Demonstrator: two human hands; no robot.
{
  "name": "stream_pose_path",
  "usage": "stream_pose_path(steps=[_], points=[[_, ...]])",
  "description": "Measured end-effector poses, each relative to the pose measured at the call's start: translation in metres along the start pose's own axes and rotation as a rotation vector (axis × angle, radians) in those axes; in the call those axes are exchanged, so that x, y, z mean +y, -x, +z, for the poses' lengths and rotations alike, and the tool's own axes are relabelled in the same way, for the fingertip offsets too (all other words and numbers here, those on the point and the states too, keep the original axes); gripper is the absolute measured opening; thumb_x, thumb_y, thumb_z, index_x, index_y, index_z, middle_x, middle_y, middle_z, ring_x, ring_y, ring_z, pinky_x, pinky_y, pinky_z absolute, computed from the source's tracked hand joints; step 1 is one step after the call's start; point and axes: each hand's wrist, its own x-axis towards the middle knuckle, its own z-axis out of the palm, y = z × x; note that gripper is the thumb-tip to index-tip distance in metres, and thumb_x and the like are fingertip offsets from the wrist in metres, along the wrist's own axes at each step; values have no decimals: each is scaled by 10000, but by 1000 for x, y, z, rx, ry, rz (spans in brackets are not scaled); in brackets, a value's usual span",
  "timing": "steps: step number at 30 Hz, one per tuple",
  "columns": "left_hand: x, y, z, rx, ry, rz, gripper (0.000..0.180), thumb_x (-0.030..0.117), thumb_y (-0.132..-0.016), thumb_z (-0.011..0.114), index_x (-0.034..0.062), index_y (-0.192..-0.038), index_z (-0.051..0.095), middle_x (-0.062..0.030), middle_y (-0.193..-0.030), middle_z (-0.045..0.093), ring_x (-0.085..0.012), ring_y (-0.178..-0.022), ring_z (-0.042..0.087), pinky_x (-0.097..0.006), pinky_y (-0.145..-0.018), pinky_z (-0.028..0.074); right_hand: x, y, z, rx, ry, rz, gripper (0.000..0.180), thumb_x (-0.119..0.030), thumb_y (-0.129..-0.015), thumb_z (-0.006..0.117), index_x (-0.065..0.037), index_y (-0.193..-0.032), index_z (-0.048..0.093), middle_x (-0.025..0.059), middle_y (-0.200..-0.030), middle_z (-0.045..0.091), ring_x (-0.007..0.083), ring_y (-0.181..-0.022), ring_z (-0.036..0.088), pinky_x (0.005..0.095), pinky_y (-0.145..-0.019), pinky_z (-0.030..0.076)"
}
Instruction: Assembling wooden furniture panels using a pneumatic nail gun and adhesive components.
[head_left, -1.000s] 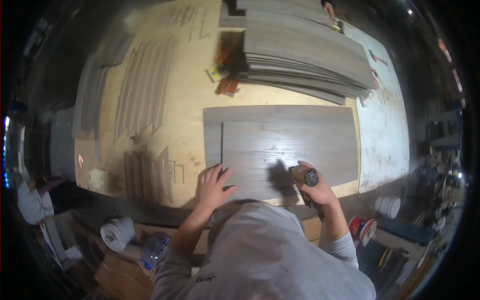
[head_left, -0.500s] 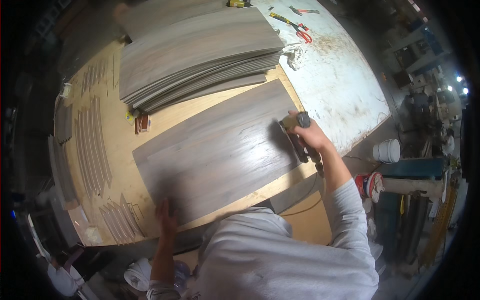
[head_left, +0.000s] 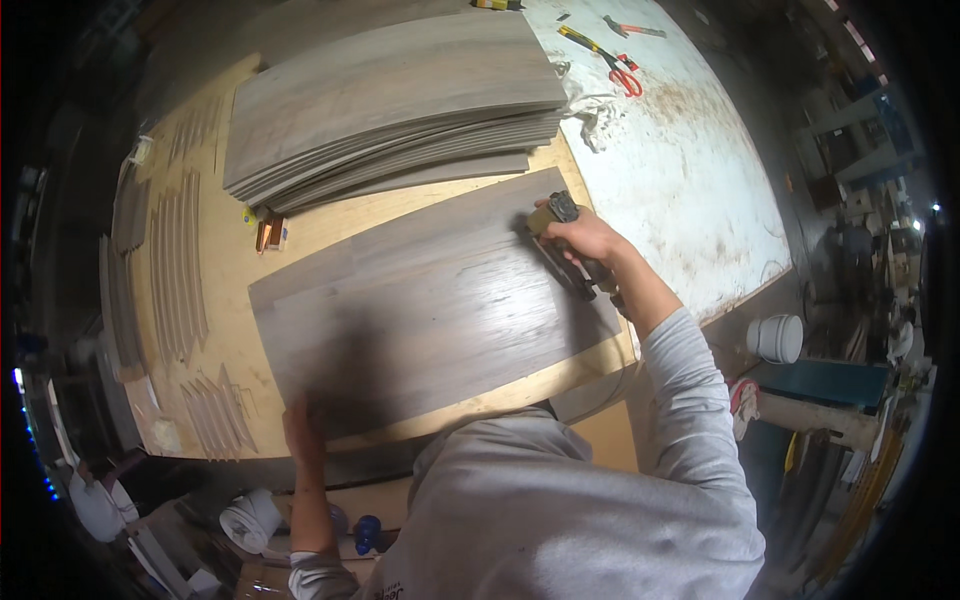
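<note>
A grey-brown wood-grain board (head_left: 430,310) lies flat in front of me, with a seam line along its far and left sides. My right hand (head_left: 585,240) is wrapped round the handle of a dark nail gun (head_left: 562,250), held at the board's right end. Whether its nose touches the surface is hidden. At the near left corner my left hand (head_left: 303,432) grips the board's edge, its fingers dim in shadow.
Behind the board rises a stack of similar boards (head_left: 400,85). Thin strips (head_left: 178,270) lie at left on the plywood tabletop (head_left: 232,330). Brown staple strips (head_left: 270,234) sit by the stack. Red-handled scissors (head_left: 626,80), a hammer (head_left: 635,28) and a rag (head_left: 595,120) rest on the white surface (head_left: 690,190).
My right hand and the nail gun have shifted left and slightly away from me along the board's right end. My left hand stays by the near left corner. The view has turned a little.
</note>
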Motion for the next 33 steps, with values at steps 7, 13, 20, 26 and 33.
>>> stream_pose_path(steps=[7, 13, 20, 26, 33], points=[[5, -1, -2, 38, 37, 33, 574, -6, -840, 723, 23, -1390, 562, -214, -1295, 632, -428, -1203, 573, -485, -1033, 471, 2, -11, -5, -35, 130, 67, 655, -169, -865, 616, -152, -1505, 480, 46, -907, 681, 93, -535, 518, 255, -480, 475], [-2, 0, 5, 43, 61, -6, 558, -3, -842, 713, 22, -1380, 567, -216, -1301, 628, -421, -1206, 576, -476, -1039, 472, 1, 16, -4, -14, -20, 21, 678, -155, -868, 607, -131, -1526, 442, 63, -927, 682, 93, -532, 522, 252, -478, 478], [-1, -2, 2, 38, 11, 26, 560, 19, -841, 723, 30, -1379, 569, -209, -1305, 626, -413, -1203, 580, -472, -1037, 474, 18, 27, -9, -29, -30, 54, 678, -138, -861, 599, -130, -1522, 445, 67, -928, 685, 95, -528, 520, 243, -477, 473], [0, -2, 1, 21, 15, 20, 574, 24, -836, 736, 33, -1384, 564, -197, -1305, 628, -402, -1192, 583, -460, -1027, 481, 14, 28, -4, -21, -12, 55, 687, -142, -852, 608, -143, -1521, 451, 55, -912, 675, 96, -529, 516, 254, -487, 476], [-2, -1, 2, 74, 22, 92, 574, 30, -835, 741, 38, -1380, 563, -193, -1275, 634, -407, -1169, 589, -472, -1007, 484, 11, 33, 1, 8, -3, 52, 679, -144, -857, 634, -145, -1514, 463, 46, -913, 667, 95, -550, 536, 255, -487, 467]])
